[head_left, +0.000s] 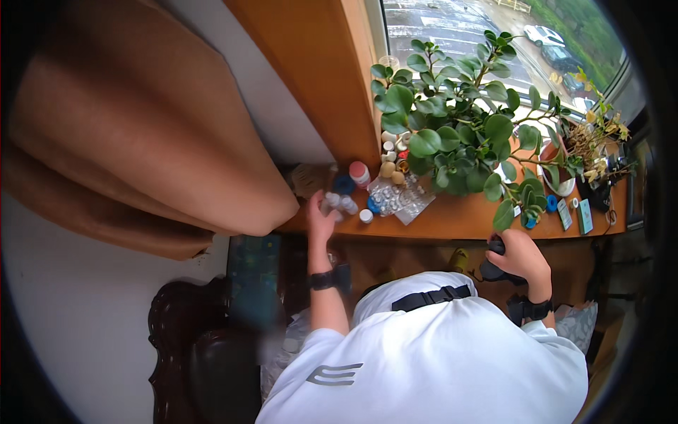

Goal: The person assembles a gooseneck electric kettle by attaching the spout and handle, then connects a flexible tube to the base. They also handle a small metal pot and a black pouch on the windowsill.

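Note:
My left hand (320, 220) reaches up to the orange windowsill (452, 220) and closes around a small white bottle (331, 200) in a cluster of little containers. A blue-capped jar (344, 184) and a red-capped white jar (359, 172) stand just behind it. My right hand (524, 256) is lower, under the sill's front edge, gripping a black object (494, 269) whose shape is partly hidden by my fingers. Both wrists carry black straps.
A large leafy green plant (459, 120) in a pot fills the middle of the sill. Clear blister packs (399, 199) lie beside it, and a smaller yellowing plant (593, 141) stands at right. A brown curtain (141, 134) hangs left, above a dark wooden chair (191, 353).

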